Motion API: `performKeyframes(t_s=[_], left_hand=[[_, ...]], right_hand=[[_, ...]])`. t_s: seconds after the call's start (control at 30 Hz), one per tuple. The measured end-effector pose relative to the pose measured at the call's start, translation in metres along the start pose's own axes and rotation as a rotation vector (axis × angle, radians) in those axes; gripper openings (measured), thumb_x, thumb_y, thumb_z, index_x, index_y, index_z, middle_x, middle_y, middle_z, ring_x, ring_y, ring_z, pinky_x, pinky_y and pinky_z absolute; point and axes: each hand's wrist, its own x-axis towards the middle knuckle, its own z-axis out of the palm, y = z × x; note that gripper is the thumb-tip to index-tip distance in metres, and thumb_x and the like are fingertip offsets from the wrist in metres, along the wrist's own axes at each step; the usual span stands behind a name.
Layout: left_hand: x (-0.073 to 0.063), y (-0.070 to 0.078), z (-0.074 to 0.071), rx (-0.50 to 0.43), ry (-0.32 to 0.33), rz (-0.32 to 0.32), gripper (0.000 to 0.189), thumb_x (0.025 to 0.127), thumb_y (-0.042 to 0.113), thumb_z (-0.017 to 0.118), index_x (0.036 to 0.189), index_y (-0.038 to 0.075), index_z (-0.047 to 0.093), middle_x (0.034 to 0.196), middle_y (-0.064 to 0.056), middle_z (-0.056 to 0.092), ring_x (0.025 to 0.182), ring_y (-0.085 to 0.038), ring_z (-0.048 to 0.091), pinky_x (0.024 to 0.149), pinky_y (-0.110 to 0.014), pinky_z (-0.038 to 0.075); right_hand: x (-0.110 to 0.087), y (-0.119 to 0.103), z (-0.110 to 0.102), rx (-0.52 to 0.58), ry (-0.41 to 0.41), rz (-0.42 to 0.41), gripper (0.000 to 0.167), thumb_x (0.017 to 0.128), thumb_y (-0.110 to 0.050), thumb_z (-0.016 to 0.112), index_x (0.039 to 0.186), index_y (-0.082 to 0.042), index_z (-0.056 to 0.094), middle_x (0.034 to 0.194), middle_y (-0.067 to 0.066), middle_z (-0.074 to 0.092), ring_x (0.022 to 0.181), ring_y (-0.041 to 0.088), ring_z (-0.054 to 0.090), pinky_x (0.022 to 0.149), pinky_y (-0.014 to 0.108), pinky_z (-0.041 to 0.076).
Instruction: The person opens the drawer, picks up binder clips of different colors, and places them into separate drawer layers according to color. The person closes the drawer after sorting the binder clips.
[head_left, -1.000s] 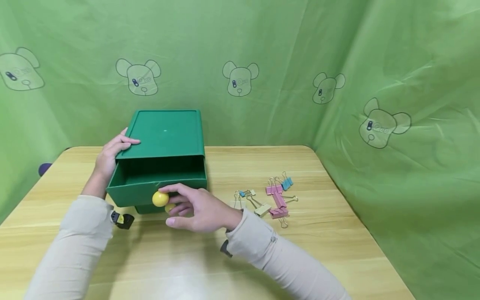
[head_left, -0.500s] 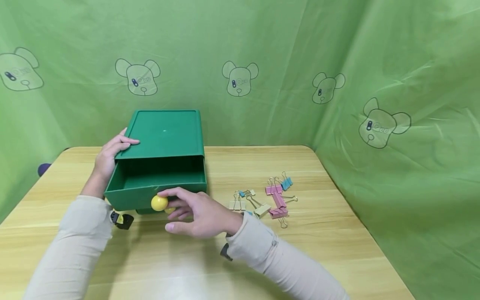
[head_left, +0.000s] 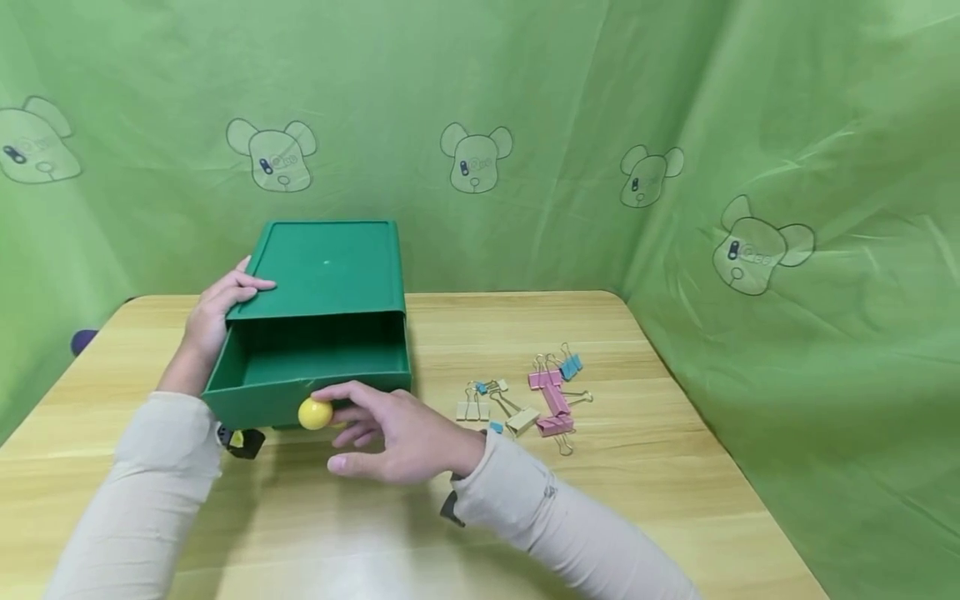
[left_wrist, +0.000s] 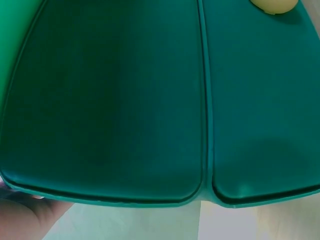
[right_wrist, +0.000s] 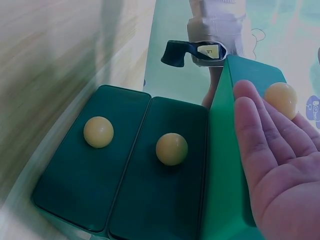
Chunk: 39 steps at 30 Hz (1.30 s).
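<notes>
A green drawer cabinet [head_left: 330,265] stands at the table's back left. Its top drawer [head_left: 247,404] is pulled partly out, and its visible inside holds nothing. My right hand [head_left: 416,433] holds the drawer's round yellow knob [head_left: 315,413] between the index finger and the finger below, thumb apart from it. In the right wrist view the fingers look fairly straight beside the knob. My left hand [head_left: 213,312] rests on the cabinet's left side, fingers lying over the top edge. Two lower drawers with yellow knobs [right_wrist: 171,149] are closed in the right wrist view.
Pink, blue and cream binder clips [head_left: 555,400] lie loosely grouped on the wooden table [head_left: 660,500], right of the cabinet. Green curtains [head_left: 390,100] with printed bear heads surround the table. A purple round thing [head_left: 83,340] shows at the left edge.
The top drawer has slid a little further out toward me, with the right hand at its knob moving along. The left hand stays at the cabinet's side.
</notes>
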Motion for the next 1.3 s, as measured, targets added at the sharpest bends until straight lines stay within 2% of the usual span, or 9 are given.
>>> performKeyframes(t_s=[0.43,0.83,1.3], left_hand=[[0.0048,0.0002,-0.0064,-0.032,-0.047,-0.022,0.043,0.101,0.012,0.034,0.095,0.031,0.072,0.162,-0.002,0.001,0.146,-0.026,-0.011,0.114,-0.048,-0.011],[0.0038,-0.0012,-0.0065,-0.004,-0.042,0.019,0.042,0.101,0.013,0.035,0.094,0.033,0.071,0.162,-0.006,0.003,0.146,-0.029,-0.008,0.114,-0.047,-0.009],[0.0025,-0.0019,-0.0043,-0.017,-0.038,0.028,0.041,0.102,0.014,0.036,0.094,0.033,0.071,0.162,-0.006,0.003,0.146,-0.028,-0.008,0.114,-0.047,-0.009]], right_hand=[[-0.0010,-0.0014,0.0011,-0.006,-0.013,-0.001,0.063,0.092,-0.014,0.067,0.145,-0.013,0.034,0.137,0.007,0.056,0.104,0.003,0.062,0.088,0.019,0.048],[-0.0016,-0.0007,0.0026,-0.001,-0.017,-0.019,0.066,0.092,-0.013,0.067,0.147,-0.014,0.032,0.139,0.008,0.053,0.104,0.003,0.062,0.089,0.020,0.048],[-0.0052,-0.0009,0.0026,-0.019,-0.027,-0.027,0.068,0.092,-0.013,0.067,0.149,-0.016,0.028,0.143,0.007,0.049,0.107,0.005,0.061,0.089,0.018,0.047]])
